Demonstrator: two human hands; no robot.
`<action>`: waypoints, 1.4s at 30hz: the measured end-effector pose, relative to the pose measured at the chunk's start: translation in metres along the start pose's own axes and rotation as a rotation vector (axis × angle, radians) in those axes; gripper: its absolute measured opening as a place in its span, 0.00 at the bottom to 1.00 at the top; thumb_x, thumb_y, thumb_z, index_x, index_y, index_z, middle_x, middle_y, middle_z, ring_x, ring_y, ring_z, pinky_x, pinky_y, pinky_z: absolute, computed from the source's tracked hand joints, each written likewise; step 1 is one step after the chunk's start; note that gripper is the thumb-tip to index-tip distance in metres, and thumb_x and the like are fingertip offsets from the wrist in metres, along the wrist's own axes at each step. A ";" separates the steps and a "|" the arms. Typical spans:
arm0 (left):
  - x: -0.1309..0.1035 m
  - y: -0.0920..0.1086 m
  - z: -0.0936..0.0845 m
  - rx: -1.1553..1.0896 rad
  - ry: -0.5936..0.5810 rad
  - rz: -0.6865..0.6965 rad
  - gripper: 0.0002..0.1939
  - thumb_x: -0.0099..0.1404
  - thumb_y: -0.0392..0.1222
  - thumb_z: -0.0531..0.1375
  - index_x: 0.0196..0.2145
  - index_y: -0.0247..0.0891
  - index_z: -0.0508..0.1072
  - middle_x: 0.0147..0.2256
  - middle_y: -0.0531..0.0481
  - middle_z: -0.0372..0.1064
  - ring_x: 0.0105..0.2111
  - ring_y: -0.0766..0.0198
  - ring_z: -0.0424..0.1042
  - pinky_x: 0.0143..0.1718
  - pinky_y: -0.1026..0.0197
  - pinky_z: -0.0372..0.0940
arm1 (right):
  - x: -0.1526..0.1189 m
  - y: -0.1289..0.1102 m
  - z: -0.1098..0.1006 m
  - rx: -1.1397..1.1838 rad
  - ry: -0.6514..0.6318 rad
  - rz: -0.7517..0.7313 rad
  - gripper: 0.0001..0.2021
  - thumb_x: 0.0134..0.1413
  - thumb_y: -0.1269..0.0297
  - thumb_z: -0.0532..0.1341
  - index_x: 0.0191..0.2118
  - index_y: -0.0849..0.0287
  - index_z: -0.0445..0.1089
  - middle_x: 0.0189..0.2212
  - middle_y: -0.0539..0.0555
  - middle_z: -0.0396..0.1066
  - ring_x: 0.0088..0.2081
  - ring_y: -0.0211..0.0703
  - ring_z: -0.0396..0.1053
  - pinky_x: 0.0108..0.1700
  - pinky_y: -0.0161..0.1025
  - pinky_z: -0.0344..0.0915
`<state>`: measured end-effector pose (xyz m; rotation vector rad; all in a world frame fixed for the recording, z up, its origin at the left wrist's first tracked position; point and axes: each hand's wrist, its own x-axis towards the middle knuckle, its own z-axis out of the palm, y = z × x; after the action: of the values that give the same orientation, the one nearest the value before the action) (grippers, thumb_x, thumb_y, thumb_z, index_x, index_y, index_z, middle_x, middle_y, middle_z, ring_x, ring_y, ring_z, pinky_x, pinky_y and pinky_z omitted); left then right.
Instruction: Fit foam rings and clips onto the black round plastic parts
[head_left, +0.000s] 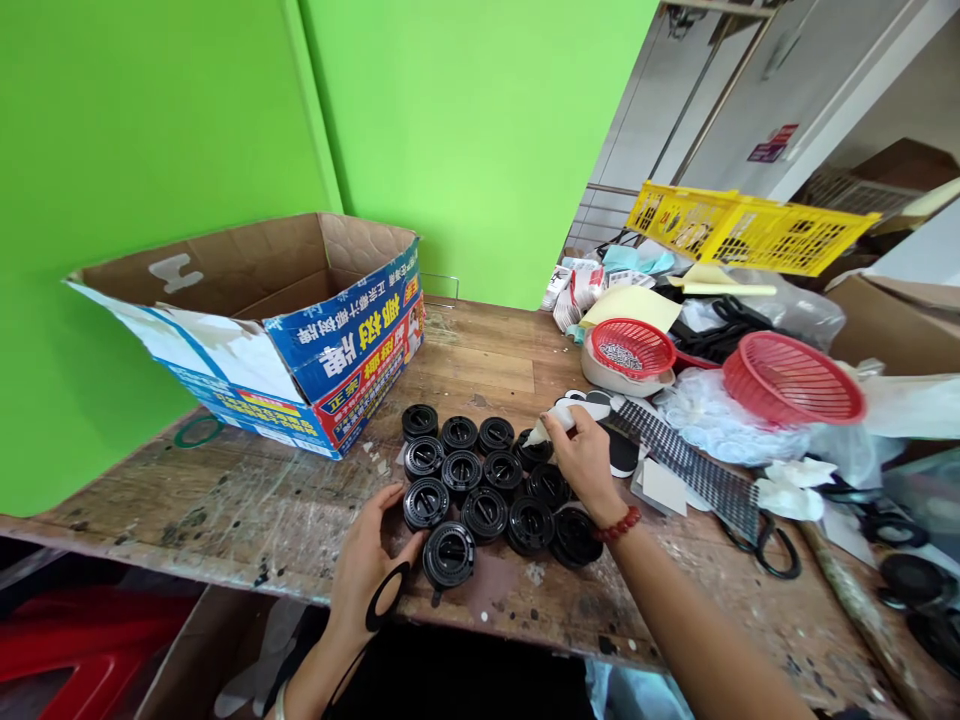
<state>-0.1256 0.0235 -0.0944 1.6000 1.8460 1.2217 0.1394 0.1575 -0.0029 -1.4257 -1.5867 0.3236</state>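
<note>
Several round black plastic parts [484, 514] with slotted centres stand close together in rows on the worn wooden table. My right hand [581, 455] is closed around a white squeeze bottle [571, 412]. The bottle is tilted, its nozzle pointing down at a black part [532, 450] in the back row; whether the tip touches cannot be made out. At the left edge of the group, my left hand [365, 550] has thumb and fingers apart, resting beside the front-left parts. A flat black ring [388, 595] hangs at the base of its thumb.
A blue cardboard box [360, 345], its top open, stands at back left by the green wall. To the right are red baskets [795, 378], a checkered strip [690, 465], scissors [776, 550] and a stick [855, 600]. A yellow crate [750, 228] is behind.
</note>
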 end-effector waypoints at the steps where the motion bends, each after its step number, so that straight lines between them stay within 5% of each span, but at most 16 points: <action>1: 0.000 0.001 0.000 -0.003 0.001 -0.002 0.28 0.59 0.48 0.62 0.55 0.41 0.64 0.52 0.41 0.72 0.52 0.49 0.72 0.55 0.42 0.66 | 0.002 0.001 0.001 0.010 0.005 0.014 0.18 0.51 0.47 0.59 0.22 0.55 0.60 0.20 0.47 0.61 0.24 0.39 0.57 0.29 0.37 0.54; 12: -0.003 0.005 0.000 -0.003 0.007 0.004 0.27 0.59 0.44 0.62 0.55 0.42 0.65 0.52 0.43 0.72 0.52 0.50 0.72 0.56 0.43 0.65 | 0.014 0.017 0.003 0.155 0.005 0.182 0.25 0.52 0.36 0.57 0.25 0.56 0.64 0.15 0.48 0.62 0.19 0.41 0.62 0.22 0.37 0.57; 25: -0.005 0.008 0.000 0.024 -0.001 -0.001 0.27 0.60 0.42 0.62 0.57 0.44 0.64 0.51 0.46 0.72 0.52 0.53 0.72 0.55 0.48 0.66 | 0.020 0.001 0.018 -0.016 0.043 0.016 0.23 0.52 0.40 0.57 0.21 0.53 0.57 0.17 0.47 0.59 0.22 0.40 0.55 0.26 0.38 0.53; 42: -0.004 0.006 -0.004 0.063 -0.031 0.022 0.27 0.60 0.41 0.62 0.57 0.42 0.64 0.51 0.43 0.73 0.50 0.51 0.73 0.53 0.46 0.67 | 0.025 -0.019 0.054 0.009 -0.043 -0.106 0.17 0.55 0.47 0.56 0.24 0.55 0.62 0.21 0.49 0.63 0.25 0.41 0.58 0.29 0.39 0.55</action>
<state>-0.1240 0.0184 -0.0883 1.6675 1.8698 1.1514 0.0893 0.1947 -0.0062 -1.3307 -1.6867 0.3004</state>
